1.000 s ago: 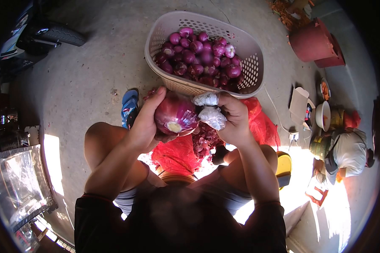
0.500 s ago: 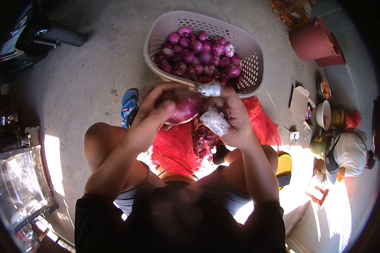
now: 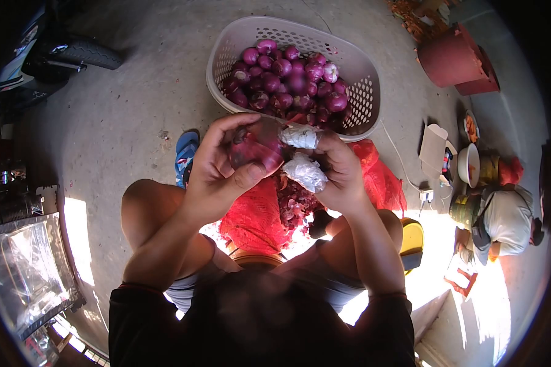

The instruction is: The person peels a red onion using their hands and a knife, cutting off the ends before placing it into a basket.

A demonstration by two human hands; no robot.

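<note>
A red onion (image 3: 251,150) sits in my left hand (image 3: 211,168), with the fingers curled around its far side and the thumb across the near side. My right hand (image 3: 337,171) meets the onion's right side with its thumb and index finger, both wrapped in a crinkled whitish, silvery covering. Those two wrapped fingertips grip at the onion's edge; any loose skin between them is hard to make out. Beneath the hands lie a red mesh bag (image 3: 254,217) and a heap of onion skins (image 3: 295,205). Just beyond stands a grey plastic basket (image 3: 220,73) holding many purple onions (image 3: 281,67).
Another red mesh bag (image 3: 379,186) lies by my right knee. A blue flip-flop (image 3: 187,153) and a yellow slipper (image 3: 412,244) flank my legs. To the right are an opened cardboard box (image 3: 433,147), a white bowl (image 3: 469,165) and another person (image 3: 508,220). A motorcycle wheel (image 3: 89,52) stands upper left.
The onion has been turned in my left hand, whose thumb has moved down and right across its near side. My right hand's wrapped fingers have shifted slightly left, closer against the onion.
</note>
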